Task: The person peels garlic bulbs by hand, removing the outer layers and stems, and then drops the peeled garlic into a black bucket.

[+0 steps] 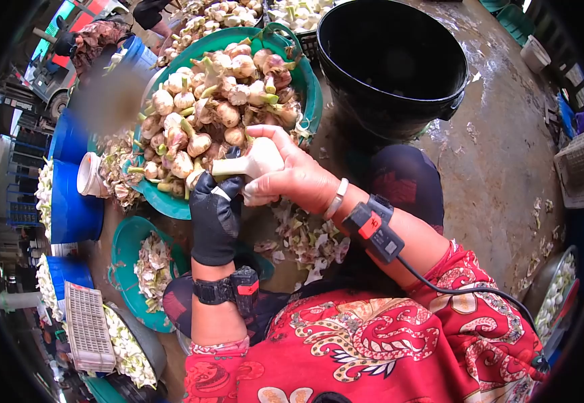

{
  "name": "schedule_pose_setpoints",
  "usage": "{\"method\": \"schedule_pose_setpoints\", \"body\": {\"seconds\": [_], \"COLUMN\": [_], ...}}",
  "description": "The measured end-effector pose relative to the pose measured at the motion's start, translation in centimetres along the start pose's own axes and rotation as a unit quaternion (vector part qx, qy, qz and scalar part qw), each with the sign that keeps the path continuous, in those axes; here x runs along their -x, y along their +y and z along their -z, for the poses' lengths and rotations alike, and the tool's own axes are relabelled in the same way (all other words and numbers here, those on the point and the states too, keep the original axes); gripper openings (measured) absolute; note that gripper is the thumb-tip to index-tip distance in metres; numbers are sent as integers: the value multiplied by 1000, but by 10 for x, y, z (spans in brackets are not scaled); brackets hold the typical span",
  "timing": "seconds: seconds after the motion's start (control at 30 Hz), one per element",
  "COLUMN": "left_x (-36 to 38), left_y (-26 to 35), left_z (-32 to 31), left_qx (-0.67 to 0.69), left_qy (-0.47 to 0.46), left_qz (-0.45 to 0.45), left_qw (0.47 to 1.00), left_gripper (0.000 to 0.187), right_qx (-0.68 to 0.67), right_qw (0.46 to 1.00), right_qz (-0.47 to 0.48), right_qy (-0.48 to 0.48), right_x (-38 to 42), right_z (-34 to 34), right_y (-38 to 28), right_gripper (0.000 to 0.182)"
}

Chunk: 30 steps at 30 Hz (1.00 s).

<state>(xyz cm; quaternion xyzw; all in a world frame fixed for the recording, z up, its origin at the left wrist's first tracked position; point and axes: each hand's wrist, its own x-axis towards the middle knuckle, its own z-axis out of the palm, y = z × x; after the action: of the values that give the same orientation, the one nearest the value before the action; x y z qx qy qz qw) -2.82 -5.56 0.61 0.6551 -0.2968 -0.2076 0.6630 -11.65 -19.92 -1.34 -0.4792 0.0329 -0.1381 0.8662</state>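
A white, peeled garlic bulb (pixel 264 158) is held in my bare right hand (pixel 299 178), its thick stem pointing left. My left hand (pixel 213 218), in a black glove, is closed at the stem's end, its fingers pressed together; whether it also grips something else is hidden. Just beyond both hands stands a green basin (pixel 313 101) heaped with unpeeled garlic bulbs (pixel 228 114). Below the hands, loose garlic skins (pixel 312 238) lie on the floor.
A large black tub (pixel 393 111) stands at the upper right. On the left are a green basin of skins (pixel 127 248), blue barrels (pixel 77 201), a white bucket (pixel 90 176) and a pale crate (pixel 89 322). Another person (pixel 100 43) bends at the upper left.
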Motion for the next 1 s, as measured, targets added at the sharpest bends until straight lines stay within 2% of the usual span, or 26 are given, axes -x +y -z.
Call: {"method": "schedule_pose_setpoints", "body": {"seconds": [0.03, 0.07, 0.13, 0.17, 0.2, 0.27, 0.3, 0.33, 0.4, 0.43, 0.47, 0.5, 0.53, 0.57, 0.6, 0.63, 0.67, 0.7, 0.73, 0.8, 0.83, 0.87, 0.9, 0.93, 1.0], "left_x": [-1, -2, -2, 1, 1, -1, 0, -2, 5, 9, 16, 19, 27, 37, 48, 52, 55, 57, 59, 63, 62, 63, 69, 71, 74], "left_y": [2, 6, 15, 19, 17, 7, -2, -2, -3, 3, 8, 3, -4, 1, 6, 8, 10, 13, 17, 18, 18, 19, 23, 23, 23], "left_z": [-1, -1, 2, 0, 5, 21, 28, 35, 38, 30, 22, 28, 28, 30, 32, 22, 16, 12, 10, 14, 17, 17, 14, 13, 14], "left_qx": [2, 2, -82, -84, -85, -238, -313, -398, -523, -364, -182, -199, -63, -42, -19, 39, 40, 60, 78, 73, 66, 59, 72, 70, 104], "left_qy": [-5, -5, -40, -26, -24, -36, -38, -76, -41, -14, 15, 34, 84, 67, 53, 86, 98, 110, 120, 138, 139, 139, 145, 149, 132], "left_qz": [2, 1, -9, 15, 16, -14, -90, -178, -296, -145, 17, -11, 14, 61, 111, 133, 134, 96, 58, 89, 110, 132, 126, 127, 155], "left_qw": [1000, 1000, 996, 996, 996, 971, 945, 897, 798, 920, 983, 979, 994, 995, 992, 987, 985, 987, 988, 984, 982, 980, 979, 978, 973], "left_gripper": [27, 27, 25, 23, 23, 17, 14, 14, 23, 28, 34, 41, 40, 38, 37, 36, 36, 36, 37, 34, 33, 31, 28, 28, 26], "right_qx": [-22, -22, 76, 28, 27, -101, -133, -167, -154, -173, -193, -139, -85, -83, -54, -26, -25, 135, 289, 267, 94, -82, -154, -184, -209], "right_qw": [998, 998, 996, 996, 996, 962, 950, 931, 922, 913, 902, 926, 946, 946, 964, 977, 975, 981, 954, 957, 989, 984, 970, 961, 964], "right_qz": [53, 54, -13, -64, -66, -239, -265, -288, -308, -322, -339, -315, -287, -287, -234, -184, -191, -99, 1, 33, -47, -126, -186, -205, -164], "right_qy": [37, 37, 37, -59, -61, -80, -96, -151, -178, -181, -184, -155, -125, -128, -114, -103, -112, -96, -78, -108, -102, -91, -36, 13, 1], "right_x": [0, 0, 3, 2, 3, 4, 5, 5, 13, 10, 7, 7, 6, 4, 5, 7, 6, 5, 4, 3, 3, 4, -1, -11, -16], "right_z": [-4, -4, 0, 9, 12, 13, 9, 8, 6, 7, 8, 7, 6, 5, 1, -4, -8, -14, -19, -26, -28, -29, -31, -33, -27], "right_y": [2, -1, -5, -8, -6, -2, 0, 2, 1, 3, 6, 5, 4, 3, 6, 9, 15, 21, 26, 28, 27, 25, 22, 27, 27], "right_gripper": [62, 62, 43, 36, 36, 45, 53, 54, 53, 54, 54, 53, 53, 53, 52, 52, 52, 54, 57, 56, 51, 47, 38, 32, 26]}}
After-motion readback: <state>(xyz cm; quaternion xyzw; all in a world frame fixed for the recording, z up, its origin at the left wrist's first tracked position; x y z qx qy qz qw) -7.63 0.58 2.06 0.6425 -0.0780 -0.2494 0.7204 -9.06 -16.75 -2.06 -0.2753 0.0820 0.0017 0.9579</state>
